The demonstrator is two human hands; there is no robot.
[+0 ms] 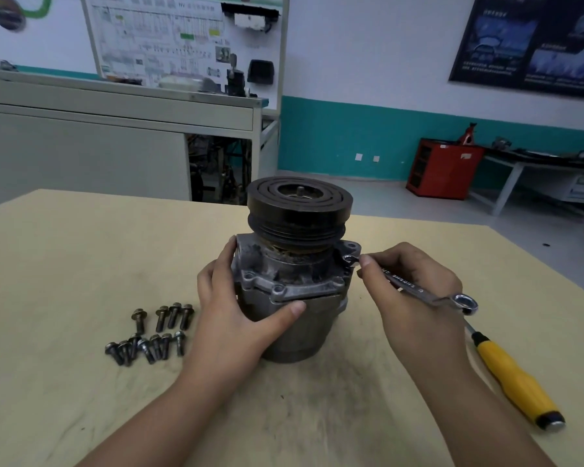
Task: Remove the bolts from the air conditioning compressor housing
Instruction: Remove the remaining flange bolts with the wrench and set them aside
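The grey cast-metal air conditioning compressor housing (294,291) is standing upright on the pale yellow table surface (81,264), toward its far edge. A black grooved pulley (299,210) is sitting on top of the housing.

The left hand (236,318) is grasping the housing from the side facing the left edge of the surface. The fingers are wrapping around the housing wall and the thumb is lying across the front, just below the mounting flange.

The right hand (415,298) is gripping the shank of a chrome combination wrench (418,288). The open end of the wrench is resting against the flange ear on the side of the housing facing the right edge. Whether it is seated on a bolt head cannot be told. The ring end is projecting beyond the hand toward the right edge.

A group of dark steel flanged bolts (152,332) is lying loose on the surface in two rough rows, near the left hand on the side toward the left edge.

A screwdriver with a yellow handle (516,382) is lying flat near the right edge, apart from both hands.
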